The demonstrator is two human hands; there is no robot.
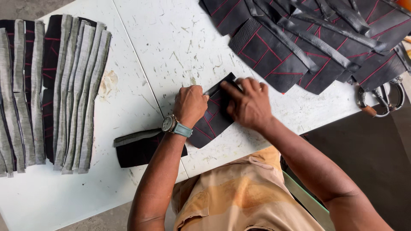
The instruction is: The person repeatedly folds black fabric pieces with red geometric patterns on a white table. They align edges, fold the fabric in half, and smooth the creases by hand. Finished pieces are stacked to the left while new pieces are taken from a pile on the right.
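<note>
A black leather piece (212, 122) with red stitched lines lies on the white table (162, 47) in front of me. My left hand (189, 104), with a watch on its wrist, is closed on the piece's upper left edge, where a narrow strip is folded along it. My right hand (247, 102) presses flat on the piece's top right part, fingers pointing left toward the fold. Under my left forearm lies another black piece (138, 149) with a grey strip along its top edge.
Rows of black pieces with grey folded strips (77, 94) are laid out at the left. A heap of black, red-stitched pieces (308, 47) covers the top right. Scissors with metal loops (381, 98) lie at the right table edge.
</note>
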